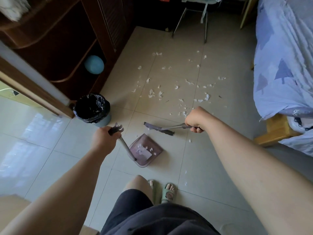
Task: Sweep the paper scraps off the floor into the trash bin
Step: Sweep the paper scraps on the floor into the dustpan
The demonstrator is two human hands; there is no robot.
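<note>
No text, label, brand or number can be read anywhere here

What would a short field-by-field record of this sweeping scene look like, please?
left hand: grips the dustpan handle
right hand: grips the broom handle
dustpan: on the floor, some scraps inside
broom: head just beyond the dustpan
paper scraps: most scattered beyond the broom
trash bin: upright, black liner, left of the dustpan

the left hand point(103, 139) grips the dustpan point(146, 150) handle beside the trash bin point(92, 108); the right hand point(194, 120) grips the broom point(159, 128) beyond the dustpan, paper scraps point(169, 85) farther out.
</note>
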